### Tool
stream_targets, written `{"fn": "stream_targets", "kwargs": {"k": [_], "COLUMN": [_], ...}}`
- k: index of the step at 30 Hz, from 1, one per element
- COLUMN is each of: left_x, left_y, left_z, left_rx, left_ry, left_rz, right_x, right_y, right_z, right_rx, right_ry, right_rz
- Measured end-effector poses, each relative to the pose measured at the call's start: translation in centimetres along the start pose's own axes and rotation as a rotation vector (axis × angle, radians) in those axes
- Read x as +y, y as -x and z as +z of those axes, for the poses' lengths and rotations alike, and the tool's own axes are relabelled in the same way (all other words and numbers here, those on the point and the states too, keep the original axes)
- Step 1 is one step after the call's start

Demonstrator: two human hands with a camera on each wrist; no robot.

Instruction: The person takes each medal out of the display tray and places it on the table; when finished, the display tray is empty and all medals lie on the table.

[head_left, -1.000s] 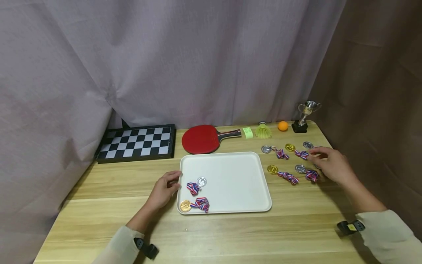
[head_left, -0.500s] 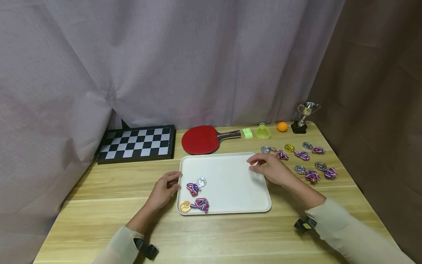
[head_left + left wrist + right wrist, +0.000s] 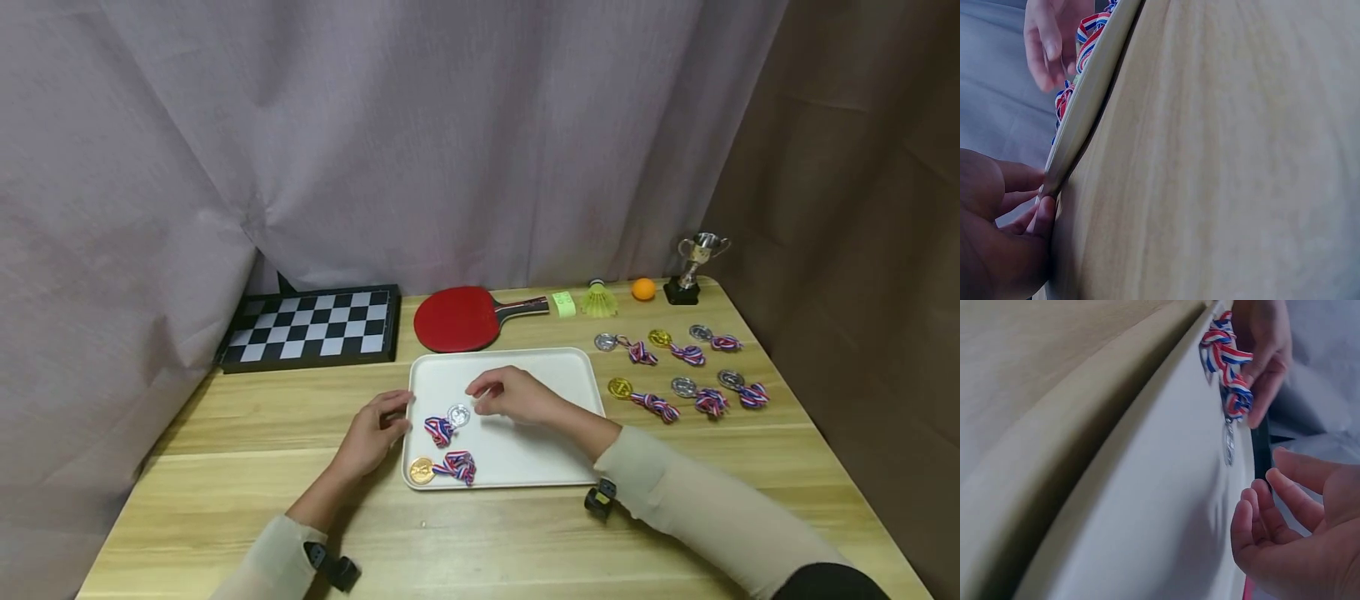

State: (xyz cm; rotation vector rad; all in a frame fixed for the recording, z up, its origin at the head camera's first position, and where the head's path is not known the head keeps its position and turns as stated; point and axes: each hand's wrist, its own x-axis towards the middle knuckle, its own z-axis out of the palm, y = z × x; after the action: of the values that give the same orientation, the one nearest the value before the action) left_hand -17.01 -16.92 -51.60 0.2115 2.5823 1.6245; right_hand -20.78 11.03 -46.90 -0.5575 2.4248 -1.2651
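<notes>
A white tray (image 3: 525,467) lies in the middle of the wooden table. On its left part lie a silver medal (image 3: 458,414) and a gold medal (image 3: 422,469), each with a red, white and blue ribbon (image 3: 1225,359). My left hand (image 3: 390,415) rests on the table, and its curled fingertips (image 3: 1041,215) grip the tray's left rim (image 3: 1085,112). Over the tray, just right of the silver medal, my right hand (image 3: 480,396) hovers. Its fingers (image 3: 1260,512) are loosely curled and hold nothing.
Several more medals (image 3: 660,337) with ribbons lie on the table right of the tray. Along the back stand a chessboard (image 3: 311,325), a red paddle (image 3: 457,317), a yellow shuttlecock (image 3: 598,300), an orange ball (image 3: 642,288) and a small trophy (image 3: 693,267). Curtains hang behind.
My right hand has moved left from the medals on the right, across the tray, to beside the silver medal. My left hand has stayed at the tray's rim.
</notes>
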Motion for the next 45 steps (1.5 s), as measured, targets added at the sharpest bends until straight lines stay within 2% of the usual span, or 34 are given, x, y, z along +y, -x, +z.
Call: {"fn": "stream_targets", "kwargs": {"k": [7,12,17,27,33,40,45], "left_x": [0.0,0.1,0.1,0.0,0.1,0.2,0.3], "left_y": [0.1,0.1,0.1,0.0,0.1,0.1,0.1], "left_z": [0.0,0.0,-0.1,0.0,-0.1,-0.1,-0.1], "left_rx": [-0.008,-0.004,-0.005,-0.006,-0.007,-0.004,-0.005], "left_ry": [0.016,0.014,0.015,0.012,-0.003,-0.004,0.001], "left_rz": [0.005,0.000,0.003,0.006,0.003,0.003,-0.005], "right_x": [-0.1,-0.4,-0.8,-0.4,-0.4,-0.8,-0.6], "right_y": [-1.8,-2.3,-2.2,-1.6,-0.7,1.0,2.6], "right_z": [2.2,3.0,3.3,3.0,2.1,0.4,-1.1], "right_rx": [-0.046,-0.016,0.001,0.042,0.034,0.031,0.031], "right_ry": [0.141,0.233,0.260,0.171,0.034,-0.119,-0.205], "right_rz": [-0.062,-0.074,-0.053,-0.060,-0.074,-0.145,-0.139]}}
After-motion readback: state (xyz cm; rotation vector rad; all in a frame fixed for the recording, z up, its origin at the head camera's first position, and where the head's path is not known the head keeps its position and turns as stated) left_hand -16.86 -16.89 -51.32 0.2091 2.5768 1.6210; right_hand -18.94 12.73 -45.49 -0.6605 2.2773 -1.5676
